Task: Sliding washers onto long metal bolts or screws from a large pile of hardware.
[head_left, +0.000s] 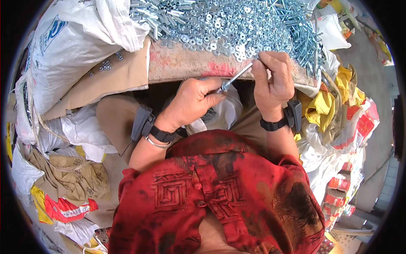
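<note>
My left hand (190, 100) pinches a long thin metal bolt (239, 74) between thumb and forefinger. Washer- or nut-like pieces (225, 86) sit on the bolt close to those fingertips. Its shaft slants up to the right, its far tip reaching the thumb of my right hand (275, 80). That hand's fingers are curled and its thumb and forefinger come close together; whatever lies between them is too small to make out. Just beyond both hands, loose washers and nuts (215, 29) lie heaped on a cloth-covered work surface (182, 63).
Metal sleeves (156, 17) lie at the heap's left, long bolts (311, 42) at its right. A white woven sack (72, 46) rests on the left beside a cardboard sheet (105, 84). Plastic bags and yellow wrapping (323, 103) crowd both sides.
</note>
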Tool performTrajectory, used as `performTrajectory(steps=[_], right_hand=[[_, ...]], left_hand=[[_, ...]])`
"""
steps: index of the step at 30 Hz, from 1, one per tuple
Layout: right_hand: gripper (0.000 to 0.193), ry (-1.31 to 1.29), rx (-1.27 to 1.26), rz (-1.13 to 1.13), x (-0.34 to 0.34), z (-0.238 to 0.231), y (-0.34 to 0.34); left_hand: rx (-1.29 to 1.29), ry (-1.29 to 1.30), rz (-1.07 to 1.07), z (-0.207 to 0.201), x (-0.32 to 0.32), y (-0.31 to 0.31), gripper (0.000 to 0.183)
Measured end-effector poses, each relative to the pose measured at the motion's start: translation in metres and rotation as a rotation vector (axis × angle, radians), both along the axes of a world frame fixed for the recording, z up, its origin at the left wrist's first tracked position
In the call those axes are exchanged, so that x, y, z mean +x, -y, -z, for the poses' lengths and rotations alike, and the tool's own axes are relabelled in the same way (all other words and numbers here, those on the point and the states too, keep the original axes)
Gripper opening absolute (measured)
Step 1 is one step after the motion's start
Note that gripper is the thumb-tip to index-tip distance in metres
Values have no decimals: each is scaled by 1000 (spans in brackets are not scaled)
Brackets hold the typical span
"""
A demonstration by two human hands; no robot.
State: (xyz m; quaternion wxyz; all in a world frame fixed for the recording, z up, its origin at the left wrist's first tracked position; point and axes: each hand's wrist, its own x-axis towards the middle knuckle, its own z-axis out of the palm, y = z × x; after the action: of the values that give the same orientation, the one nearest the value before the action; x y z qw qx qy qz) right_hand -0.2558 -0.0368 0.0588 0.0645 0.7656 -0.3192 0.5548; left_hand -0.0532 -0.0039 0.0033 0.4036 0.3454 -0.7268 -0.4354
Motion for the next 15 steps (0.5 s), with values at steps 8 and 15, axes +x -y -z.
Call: performTrajectory(steps=[8,15], right_hand=[[24,70,909,-347,-4,-26,-7],[24,165,756,-556,28,33,19]], left_hand=[[-387,231,-237,-13,14,4,20],[-39,41,-171,-1,9,9,14]])
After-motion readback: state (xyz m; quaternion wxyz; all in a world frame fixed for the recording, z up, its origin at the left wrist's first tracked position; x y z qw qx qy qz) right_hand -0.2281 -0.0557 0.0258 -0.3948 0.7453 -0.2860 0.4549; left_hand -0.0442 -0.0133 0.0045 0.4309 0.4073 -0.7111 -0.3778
